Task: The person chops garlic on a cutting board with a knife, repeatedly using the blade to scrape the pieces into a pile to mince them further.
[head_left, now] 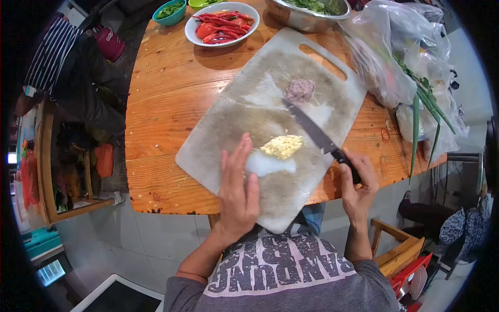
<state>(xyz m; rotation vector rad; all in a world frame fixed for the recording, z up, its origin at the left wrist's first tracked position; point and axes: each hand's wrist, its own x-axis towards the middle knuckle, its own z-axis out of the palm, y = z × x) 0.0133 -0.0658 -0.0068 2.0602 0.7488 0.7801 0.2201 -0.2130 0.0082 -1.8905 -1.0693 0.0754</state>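
Observation:
A knife (312,127) with a black handle is in my right hand (358,184), its blade slanting up and left over the cutting board (218,125). My left hand (239,192) is open above the lower left of the board, fingers stretched out, with nothing in it. Just right of its fingertips lies a small heap of finely chopped pale yellow pieces (283,146). Farther up the board, near the knife's tip, sits a mound of minced pinkish-purple pieces (300,90).
Beyond the board on the wooden table (161,114) stand a white bowl of red chilies (222,28), a teal bowl (170,14) and a metal bowl (312,15) of greens. Plastic bags (384,62) and green onions (429,101) lie at right. A person (78,67) stands at left.

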